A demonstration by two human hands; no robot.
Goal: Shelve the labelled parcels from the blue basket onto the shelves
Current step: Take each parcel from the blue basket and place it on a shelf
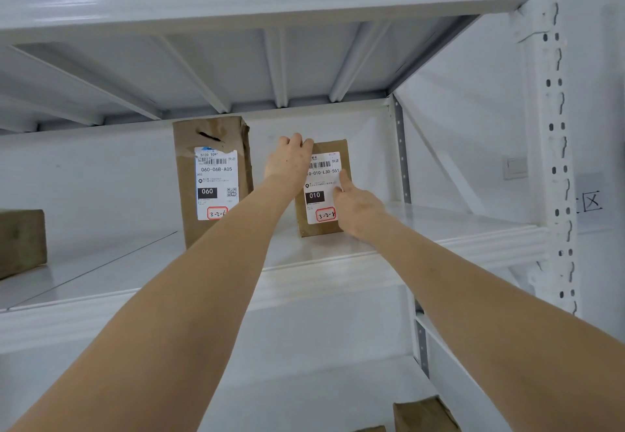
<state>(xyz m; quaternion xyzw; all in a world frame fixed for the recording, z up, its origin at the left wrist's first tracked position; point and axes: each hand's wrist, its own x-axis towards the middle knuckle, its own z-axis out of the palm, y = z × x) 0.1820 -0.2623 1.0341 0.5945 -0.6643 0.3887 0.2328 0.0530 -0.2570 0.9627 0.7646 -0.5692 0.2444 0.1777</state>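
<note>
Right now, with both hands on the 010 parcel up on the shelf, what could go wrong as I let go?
The 010 parcel stands upright on its narrow end, the left hand gripping its top and the right hand its side; once released it might tip forward on the shelf. The left forearm crosses in front of the taller 060 parcel, also upright, so pulling back carelessly could knock it over.

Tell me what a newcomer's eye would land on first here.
Two bare arms reach up to the white shelf, where the left hand grips the top corner of the small parcel marked 010 and the right hand holds its right edge. Just left of it stands a taller parcel marked 060, upright, with a red-boxed handwritten note on its label.
</note>
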